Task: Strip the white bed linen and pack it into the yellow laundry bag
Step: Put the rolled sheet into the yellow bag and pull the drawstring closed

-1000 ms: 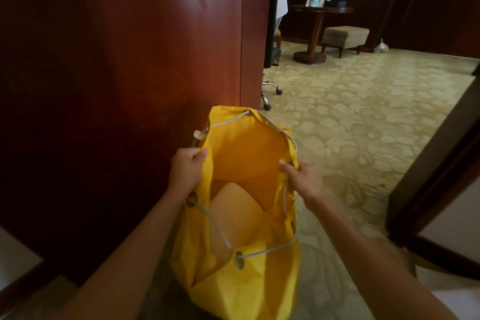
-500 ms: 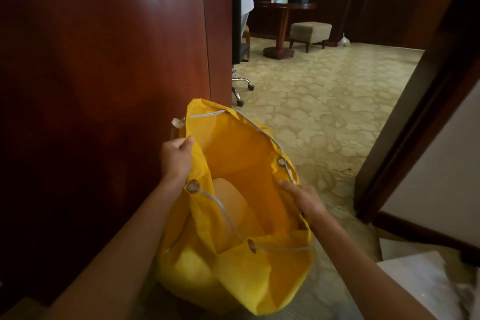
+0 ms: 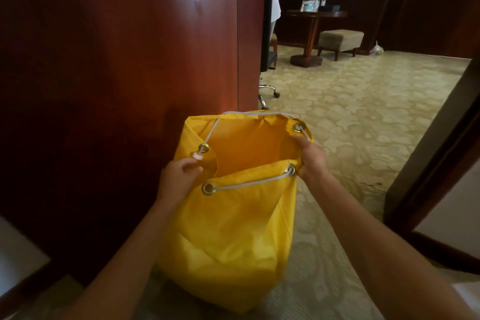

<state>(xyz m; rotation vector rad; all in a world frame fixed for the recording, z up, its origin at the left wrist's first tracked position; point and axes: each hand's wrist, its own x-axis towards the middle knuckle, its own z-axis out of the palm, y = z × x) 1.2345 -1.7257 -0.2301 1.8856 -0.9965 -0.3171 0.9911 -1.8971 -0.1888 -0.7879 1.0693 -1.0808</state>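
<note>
Patterned carpet (image 3: 363, 117), dark wood panel (image 3: 117, 60) at left. Left hand (image 3: 179, 176) pinches rim of yellow laundry bag (image 3: 233, 228), which stands on carpet beside panel. Right hand (image 3: 310, 157) grips opposite rim by grommet (image 3: 291, 170). Fabric thin, limp, likely slippery: hold at reinforced rim.

A dark red polished wooden panel (image 3: 117, 73) stands left; beyond, clear water bottles (image 3: 313, 3) sit on a round dark tabletop (image 3: 335, 14) beside a beige upholstered stool (image 3: 340, 39) on patterned cream carpet (image 3: 363, 101).

Yellow laundry bag (image 3: 233, 228), upright beside the wooden panel (image 3: 117, 73), mouth open, grey drawstring (image 3: 249, 182) threaded through metal eyelets.
</note>
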